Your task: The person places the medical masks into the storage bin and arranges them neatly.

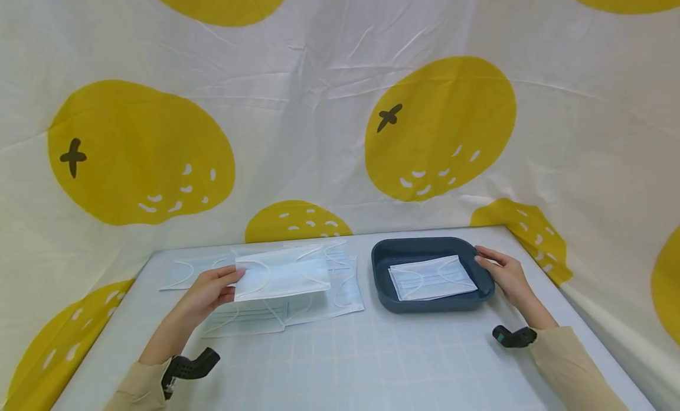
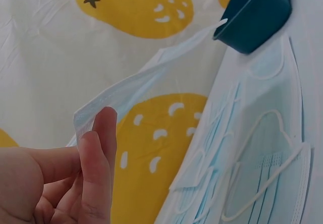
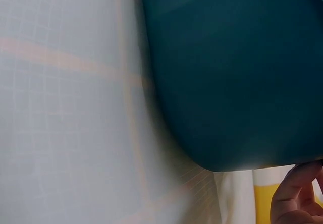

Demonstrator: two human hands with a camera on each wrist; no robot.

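Observation:
My left hand (image 1: 209,290) pinches the left end of a pale blue disposable face mask (image 1: 292,275), thumb on the near face. The mask is held above other face masks (image 1: 249,319) that lie spread and overlapping on the table. Seen from the left wrist, the held mask (image 2: 133,85) stretches away from the fingertips, nearly edge-on. At the right, my right hand (image 1: 507,278) grips the right rim of a dark blue-grey tray (image 1: 419,306). A small stack of face masks (image 1: 432,278) lies inside that tray. In the right wrist view the tray's wall (image 3: 232,82) hides most of the hand.
Both hands work over a white table (image 1: 340,364) with a faint grid. Behind it hangs a white cloth (image 1: 308,145) printed with yellow fruit, meeting the table's back edge. Black wrist cameras (image 1: 196,364) sit at the cuffs of beige sleeves (image 1: 574,364).

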